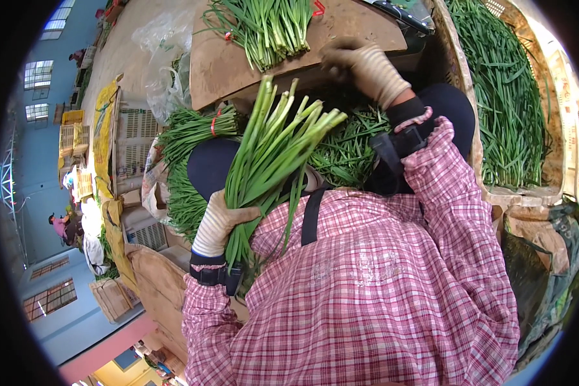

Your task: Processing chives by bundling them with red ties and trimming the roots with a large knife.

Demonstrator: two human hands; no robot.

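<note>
Garlic chives, a loose bunch of long green leaves with pale stalk ends (pixel 275 149), are held by my left hand (pixel 224 217) in a striped knit glove, stalks pointing up and away from me. My right hand (pixel 350 62), in a soiled striped glove, is beside the near edge of a brown board (pixel 357 24); its fingers are bent, and whether they hold anything cannot be told. On the board lies another bunch of chives (pixel 280 34) with red ties near it. A chive bundle with a red band (pixel 214 123) rests left of my held bunch, on further chives.
A large crate (pixel 468 96) full of long green leaves stands at the right. A black-handled knife (pixel 400 17) lies at the board's far right. Cut leaves (pixel 352 149) lie between my knees. Clear plastic bags (pixel 166 87) and plastic crates (pixel 135 140) are at the left; a person (pixel 62 224) sits farther off.
</note>
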